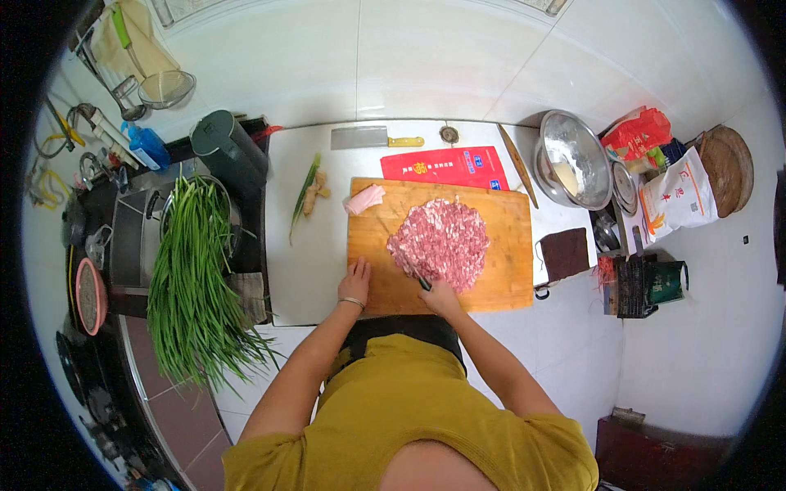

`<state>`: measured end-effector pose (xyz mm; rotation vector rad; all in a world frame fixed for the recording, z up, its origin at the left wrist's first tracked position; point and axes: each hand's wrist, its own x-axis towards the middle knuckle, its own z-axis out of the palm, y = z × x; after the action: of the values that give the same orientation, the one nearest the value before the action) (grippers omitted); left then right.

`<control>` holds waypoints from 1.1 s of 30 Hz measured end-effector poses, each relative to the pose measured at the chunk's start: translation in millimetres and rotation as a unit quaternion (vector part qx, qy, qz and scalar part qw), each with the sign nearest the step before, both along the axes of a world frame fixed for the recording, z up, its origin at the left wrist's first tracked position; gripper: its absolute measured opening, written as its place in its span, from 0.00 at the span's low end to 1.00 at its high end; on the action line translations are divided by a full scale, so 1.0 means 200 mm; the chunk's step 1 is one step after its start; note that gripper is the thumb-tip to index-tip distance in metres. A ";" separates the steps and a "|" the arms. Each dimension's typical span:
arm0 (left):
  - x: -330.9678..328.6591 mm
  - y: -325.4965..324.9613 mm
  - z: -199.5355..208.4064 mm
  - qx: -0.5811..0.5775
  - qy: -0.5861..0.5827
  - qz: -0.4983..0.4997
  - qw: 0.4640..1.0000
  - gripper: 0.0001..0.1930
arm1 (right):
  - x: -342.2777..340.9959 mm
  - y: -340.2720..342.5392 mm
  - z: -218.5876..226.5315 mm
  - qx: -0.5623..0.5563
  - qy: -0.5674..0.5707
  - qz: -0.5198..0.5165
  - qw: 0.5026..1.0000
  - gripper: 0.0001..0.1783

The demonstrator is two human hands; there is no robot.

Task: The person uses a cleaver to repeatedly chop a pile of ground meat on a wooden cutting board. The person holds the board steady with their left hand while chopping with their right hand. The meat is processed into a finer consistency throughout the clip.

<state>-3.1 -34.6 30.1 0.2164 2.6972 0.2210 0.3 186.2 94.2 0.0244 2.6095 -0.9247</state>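
Chopped raw meat (446, 237) is spread in a rough round layer on the wooden cutting board (512, 286). My right hand (442, 299) is closed around a dark-handled knife (424, 283) at the near edge of the meat. Its blade barely shows, so I cannot tell its shape. My left hand (355, 282) lies with fingers stretched out on the board's near left edge, holding nothing. A pale pink piece of meat or skin (365, 199) sits at the board's far left corner.
Behind the board lie a cleaver (360, 137) and a red packet (446, 167). Ginger (313, 195) and a green onion (304, 192) are to the left. Long green chives (192, 278) overhang the sink. A steel bowl (575, 159) stands at the far right, beyond a brown cloth (565, 254).
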 end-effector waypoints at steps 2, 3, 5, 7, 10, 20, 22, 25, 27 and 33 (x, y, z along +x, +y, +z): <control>0.01 0.01 0.00 0.011 -0.001 0.003 1.000 0.42 | 0.03 -0.02 0.06 -0.069 -0.025 -0.028 0.997 0.16; 0.01 0.01 -0.02 0.004 0.000 0.003 1.000 0.41 | 0.03 -0.03 0.07 -0.105 -0.034 -0.041 0.993 0.16; 0.02 0.01 -0.08 -0.002 0.014 -0.003 1.000 0.42 | 0.05 -0.04 -0.07 -0.093 -0.022 -0.052 0.994 0.15; 0.02 -0.01 -0.18 -0.001 0.043 -0.013 0.999 0.43 | 0.06 -0.01 -0.22 -0.044 -0.014 -0.044 0.998 0.15; 0.06 -0.03 -0.36 -0.046 0.140 -0.022 0.989 0.43 | 0.02 0.03 -0.23 0.013 -0.018 -0.030 0.999 0.15; -0.01 -0.03 -0.14 0.005 0.020 -0.006 1.000 0.35 | -0.04 -0.02 -0.06 0.028 -0.139 -0.041 0.989 0.22; 0.00 0.00 -0.03 0.006 -0.007 -0.008 1.000 0.36 | -0.02 0.01 -0.06 -0.005 -0.019 -0.052 0.998 0.18; 0.02 0.01 -0.02 0.016 0.024 0.005 1.000 0.34 | -0.03 -0.01 0.03 -0.127 -0.030 -0.124 0.984 0.13; 0.03 0.00 -0.03 0.033 0.033 0.003 0.999 0.34 | 0.00 -0.03 -0.10 -0.081 -0.065 -0.127 0.986 0.14; 0.01 -0.01 -0.12 0.030 0.062 -0.001 0.998 0.38 | -0.06 0.00 0.00 0.040 -0.055 -0.054 0.996 0.21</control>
<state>-0.5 -36.6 5.6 0.2593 2.8150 0.2968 -10.9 186.9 94.2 0.2325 2.5610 -0.8296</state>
